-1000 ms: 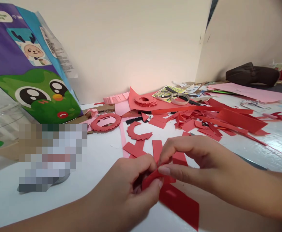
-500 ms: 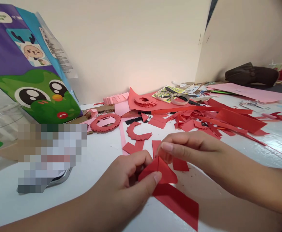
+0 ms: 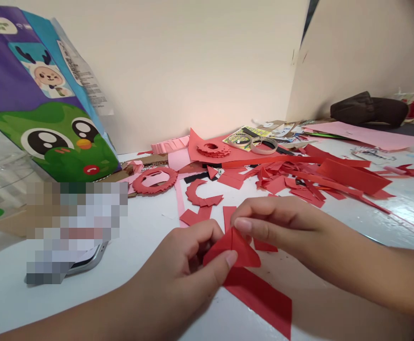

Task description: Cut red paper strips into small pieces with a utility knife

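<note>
Now, pinched from both sides: a small red fold, held just above the table, near the front middle. Left hand closed on its lower edge, thumb on top, fingers curled beneath. Right hand closed narrowly on the peak, fingertips and thumb pressed together. Directly underneath, touching or nearly so, a longer red strip lying flat and running toward the near edge. Likely trouble: a crease wandering off line from a sliding pinch, with paper so thin and a piece so small to hold; perhaps a tear at the peak from too hard a pull; perhaps the strip nudged off the near edge by a wrist. Grip on the underside hidden by the left fingers, so impossible to judge. Room: bare white table left of the left hand as far as a phone, partly blurred out, then a bright bag leaning behind it. Ahead, close to the knuckles, loose red scraps, easily swept by a forward reach. Farther back near the wall, a red ring and tape rolls. Right side open but dotted with more cuttings.
</note>
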Motion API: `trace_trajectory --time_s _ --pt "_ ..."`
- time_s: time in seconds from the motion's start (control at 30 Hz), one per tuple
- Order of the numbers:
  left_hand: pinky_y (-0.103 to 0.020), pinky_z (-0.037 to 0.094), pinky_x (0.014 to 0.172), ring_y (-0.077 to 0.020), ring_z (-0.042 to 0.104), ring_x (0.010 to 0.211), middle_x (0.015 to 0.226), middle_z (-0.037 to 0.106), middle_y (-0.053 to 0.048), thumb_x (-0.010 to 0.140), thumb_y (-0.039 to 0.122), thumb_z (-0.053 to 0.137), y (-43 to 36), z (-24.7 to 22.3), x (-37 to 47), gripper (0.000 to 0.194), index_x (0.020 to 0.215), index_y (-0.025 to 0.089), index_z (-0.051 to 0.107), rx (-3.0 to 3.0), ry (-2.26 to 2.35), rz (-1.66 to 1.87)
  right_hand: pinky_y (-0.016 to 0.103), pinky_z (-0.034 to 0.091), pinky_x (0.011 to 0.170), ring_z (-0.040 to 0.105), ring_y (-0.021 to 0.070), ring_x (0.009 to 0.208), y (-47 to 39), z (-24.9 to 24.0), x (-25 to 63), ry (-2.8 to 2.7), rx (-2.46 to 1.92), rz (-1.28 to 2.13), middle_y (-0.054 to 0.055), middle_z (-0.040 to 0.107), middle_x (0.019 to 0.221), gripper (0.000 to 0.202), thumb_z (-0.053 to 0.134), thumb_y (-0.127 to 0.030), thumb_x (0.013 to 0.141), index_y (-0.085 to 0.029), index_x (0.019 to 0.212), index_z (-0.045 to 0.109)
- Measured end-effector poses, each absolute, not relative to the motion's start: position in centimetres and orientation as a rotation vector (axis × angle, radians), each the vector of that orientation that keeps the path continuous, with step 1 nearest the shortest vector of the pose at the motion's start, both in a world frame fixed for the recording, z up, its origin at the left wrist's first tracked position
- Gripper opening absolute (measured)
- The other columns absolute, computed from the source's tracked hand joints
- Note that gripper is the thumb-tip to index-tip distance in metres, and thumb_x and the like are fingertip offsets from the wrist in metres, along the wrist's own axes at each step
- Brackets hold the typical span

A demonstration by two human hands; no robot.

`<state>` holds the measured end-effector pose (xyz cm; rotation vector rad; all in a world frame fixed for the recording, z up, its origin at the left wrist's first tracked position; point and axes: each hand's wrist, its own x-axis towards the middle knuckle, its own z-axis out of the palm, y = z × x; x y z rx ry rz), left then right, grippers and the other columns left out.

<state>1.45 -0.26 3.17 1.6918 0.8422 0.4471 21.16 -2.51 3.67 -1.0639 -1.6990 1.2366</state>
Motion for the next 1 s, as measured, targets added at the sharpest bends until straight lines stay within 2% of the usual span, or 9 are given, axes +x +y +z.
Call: trace_trajectory --time_s 0.1,0.3,0.43,0.67,0.87,1.0 --pt "-0.025 0.034 0.056 -0.0123 0.039 0.063 0.070 0.045 0.004 0.093 0.038 0.058 -0.17 3.23 1.54 0.024 0.078 0.021 0.051 1.641 0.898 0.484 0.022 0.044 0.067 0.057 0.0112 0.073 -2.35 3.80 21.38 -1.708 -1.085 1.251 -0.003 0.066 0.080 0.016 0.060 -0.033 0.094 -0.022 0.084 0.067" --pt "-0.021 0.040 0.055 -0.0125 0.046 0.064 0.070 0.053 0.003 0.094 0.042 0.059 -0.48 2.52 1.39 0.020 0.087 0.023 0.061 1.574 0.839 0.552 0.023 0.041 0.059 0.052 0.0100 0.062 -2.32 3.65 21.48 -1.740 -1.163 1.217 -0.005 0.058 0.065 0.018 0.061 -0.029 0.091 -0.021 0.075 0.063" --pt "-0.021 0.047 0.057 -0.0131 0.051 0.066 0.073 0.055 0.003 0.098 0.043 0.049 -0.47 2.65 1.37 0.028 0.081 0.023 0.059 1.616 0.812 0.654 0.022 0.040 0.058 0.052 0.0095 0.064 -2.36 3.62 21.40 -1.745 -1.171 1.197 -0.006 0.058 0.067 0.018 0.062 -0.032 0.091 -0.022 0.076 0.065" --pt "-0.022 0.047 0.057 -0.0121 0.054 0.061 0.066 0.053 0.005 0.097 0.036 0.052 -0.03 2.71 1.29 0.025 0.076 0.021 0.056 1.583 0.807 0.655 0.023 0.040 0.062 0.052 0.0114 0.069 -2.35 3.49 21.44 -1.745 -1.190 1.198 -0.004 0.060 0.073 0.020 0.065 -0.039 0.089 -0.023 0.078 0.066" --pt "-0.027 0.047 0.059 -0.0146 0.051 0.064 0.068 0.051 0.003 0.095 0.043 0.053 -0.15 2.64 1.16 0.030 0.074 0.021 0.055 1.665 0.868 0.634 0.024 0.042 0.063 0.054 0.0130 0.071 -2.35 3.27 21.42 -1.720 -1.192 1.237 -0.003 0.062 0.073 0.019 0.067 -0.039 0.088 -0.023 0.078 0.066" --pt "-0.029 0.053 0.062 -0.0150 0.051 0.067 0.069 0.052 0.002 0.093 0.046 0.057 -0.31 2.57 1.15 0.031 0.076 0.021 0.057 1.575 0.830 0.593 0.021 0.044 0.060 0.058 0.0110 0.068 -2.44 3.11 21.44 -1.667 -1.146 1.324 -0.005 0.064 0.072 0.015 0.069 -0.035 0.087 -0.023 0.079 0.066"
